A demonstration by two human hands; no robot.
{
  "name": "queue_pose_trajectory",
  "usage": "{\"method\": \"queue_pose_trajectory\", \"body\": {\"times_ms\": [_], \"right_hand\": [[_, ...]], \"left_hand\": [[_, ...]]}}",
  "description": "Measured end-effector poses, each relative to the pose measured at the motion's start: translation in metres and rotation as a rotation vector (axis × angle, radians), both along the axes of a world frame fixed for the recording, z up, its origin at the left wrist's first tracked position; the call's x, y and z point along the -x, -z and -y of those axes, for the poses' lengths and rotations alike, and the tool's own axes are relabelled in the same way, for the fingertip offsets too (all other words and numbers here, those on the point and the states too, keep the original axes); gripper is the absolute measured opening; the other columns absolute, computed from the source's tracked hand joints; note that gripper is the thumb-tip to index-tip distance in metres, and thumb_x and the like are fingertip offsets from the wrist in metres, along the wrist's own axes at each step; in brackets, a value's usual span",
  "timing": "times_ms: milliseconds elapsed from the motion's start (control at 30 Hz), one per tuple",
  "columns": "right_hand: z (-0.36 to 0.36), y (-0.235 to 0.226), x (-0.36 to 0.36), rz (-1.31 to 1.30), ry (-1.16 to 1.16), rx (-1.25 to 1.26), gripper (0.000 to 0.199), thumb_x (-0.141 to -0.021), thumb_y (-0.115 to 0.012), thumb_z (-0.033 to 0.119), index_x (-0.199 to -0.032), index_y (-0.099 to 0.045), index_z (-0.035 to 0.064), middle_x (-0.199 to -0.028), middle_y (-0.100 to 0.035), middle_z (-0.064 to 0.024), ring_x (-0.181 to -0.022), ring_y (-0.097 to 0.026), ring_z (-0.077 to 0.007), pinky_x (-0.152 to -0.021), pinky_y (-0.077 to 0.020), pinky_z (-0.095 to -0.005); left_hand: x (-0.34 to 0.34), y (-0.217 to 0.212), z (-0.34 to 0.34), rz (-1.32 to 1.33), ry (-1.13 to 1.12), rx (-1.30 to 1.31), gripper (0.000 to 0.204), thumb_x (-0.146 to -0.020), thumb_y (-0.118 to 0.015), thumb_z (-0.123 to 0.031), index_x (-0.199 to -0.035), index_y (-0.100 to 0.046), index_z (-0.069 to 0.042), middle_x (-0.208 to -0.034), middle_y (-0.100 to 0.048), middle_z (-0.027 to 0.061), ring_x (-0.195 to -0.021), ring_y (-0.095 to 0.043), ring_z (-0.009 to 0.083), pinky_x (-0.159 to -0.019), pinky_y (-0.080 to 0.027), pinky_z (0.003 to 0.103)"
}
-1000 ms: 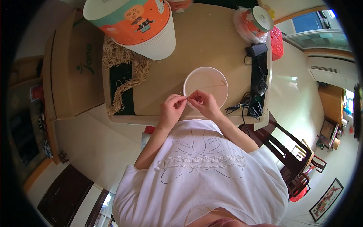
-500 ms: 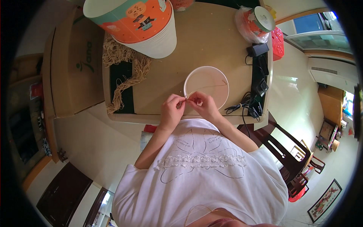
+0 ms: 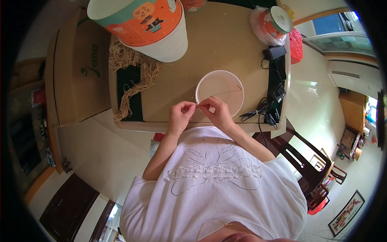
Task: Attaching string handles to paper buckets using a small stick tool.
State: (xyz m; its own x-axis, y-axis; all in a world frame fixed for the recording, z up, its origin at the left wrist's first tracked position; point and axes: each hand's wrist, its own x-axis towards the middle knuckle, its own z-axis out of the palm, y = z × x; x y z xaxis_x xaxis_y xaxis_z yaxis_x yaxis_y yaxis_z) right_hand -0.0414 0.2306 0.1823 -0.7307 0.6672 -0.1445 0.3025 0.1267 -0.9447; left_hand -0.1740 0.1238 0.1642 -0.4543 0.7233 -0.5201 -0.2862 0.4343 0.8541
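Note:
Near the front edge of the table stands a white paper bucket [image 3: 233, 105], its mouth facing up. A thin tan string [image 3: 229, 92] runs across the inside of the bucket from my fingers toward its right wall, with a small loose end there. At the left side of the rim, my left hand [image 3: 180, 117] pinches the string between thumb and forefinger. My right hand [image 3: 219, 114] reaches over the front of the bucket, its fingertips pinched on the string and meeting those of the left. The exact spot they work on is partly hidden by the fingers.
A tall stack of printed paper buckets [image 3: 155, 28] occupies the far left, beside a heap of tan strings [image 3: 139, 82]. Cables [image 3: 264, 111] and a black adapter [image 3: 275, 52] lie along the right edge. Behind them sits a plastic-wrapped roll [image 3: 276, 24]. A cardboard box [image 3: 82, 76] stands left.
My left hand has shifted slightly left and its fingers have straightened a little. The right fingertips have tilted slightly, still against the left ones. The bucket stays in place.

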Motion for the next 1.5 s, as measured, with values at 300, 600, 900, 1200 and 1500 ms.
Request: {"method": "queue_pose_trajectory", "body": {"times_ms": [300,600,900,1200,1500], "right_hand": [[0.001,0.002,-0.001,0.004,0.082,0.070,0.014,-0.078,-0.067,0.001,-0.091,-0.064,0.0038,-0.084,-0.063,-0.0067,-0.075,-0.059,-0.0163,-0.067,-0.0467,-0.0277],[-0.010,0.001,-0.005,0.054,0.021,-0.017,0.014,-0.079,-0.066,0.003,-0.093,-0.064,0.0039,-0.086,-0.061,-0.0072,-0.070,-0.058,-0.0161,-0.065,-0.0469,-0.0278],[-0.019,-0.006,0.001,0.122,-0.114,0.107,0.015,-0.081,-0.066,0.010,-0.093,-0.061,0.0030,-0.077,-0.062,-0.0103,-0.064,-0.060,-0.0201,-0.059,-0.0489,-0.0312],[-0.021,0.014,0.001,0.075,-0.083,0.306,0.014,-0.087,-0.063,0.013,-0.090,-0.061,0.0000,-0.072,-0.061,-0.0043,-0.065,-0.056,-0.0102,-0.060,-0.0469,-0.0267],[-0.026,0.014,0.001,0.064,-0.089,0.542,0.016,-0.094,-0.056,0.016,-0.094,-0.061,0.0004,-0.076,-0.059,0.0010,-0.068,-0.052,-0.0053,-0.062,-0.0432,-0.0212]], "left_hand": [[-0.004,-0.003,-0.001,-0.237,0.054,-0.099,0.004,-0.086,-0.060,-0.002,-0.088,-0.063,0.000,-0.075,-0.065,0.0014,-0.061,-0.057,0.0043,-0.049,-0.045,0.019],[-0.006,-0.007,-0.003,-0.274,0.040,-0.089,0.005,-0.085,-0.061,0.000,-0.090,-0.061,-0.001,-0.078,-0.065,0.0010,-0.065,-0.058,0.0048,-0.050,-0.046,0.020],[-0.006,-0.012,-0.008,-0.315,0.023,-0.062,0.013,-0.081,-0.065,-0.001,-0.092,-0.061,-0.001,-0.082,-0.067,0.0053,-0.072,-0.064,0.0108,-0.063,-0.051,0.024],[-0.005,-0.015,-0.010,-0.310,0.023,-0.098,0.019,-0.079,-0.067,0.000,-0.096,-0.059,-0.002,-0.085,-0.068,0.0056,-0.075,-0.064,0.0110,-0.064,-0.053,0.025],[-0.007,-0.011,-0.007,-0.523,0.151,-0.089,0.011,-0.075,-0.070,0.000,-0.084,-0.065,-0.002,-0.082,-0.059,0.0046,-0.061,-0.056,0.0123,-0.056,-0.047,0.024]]}}
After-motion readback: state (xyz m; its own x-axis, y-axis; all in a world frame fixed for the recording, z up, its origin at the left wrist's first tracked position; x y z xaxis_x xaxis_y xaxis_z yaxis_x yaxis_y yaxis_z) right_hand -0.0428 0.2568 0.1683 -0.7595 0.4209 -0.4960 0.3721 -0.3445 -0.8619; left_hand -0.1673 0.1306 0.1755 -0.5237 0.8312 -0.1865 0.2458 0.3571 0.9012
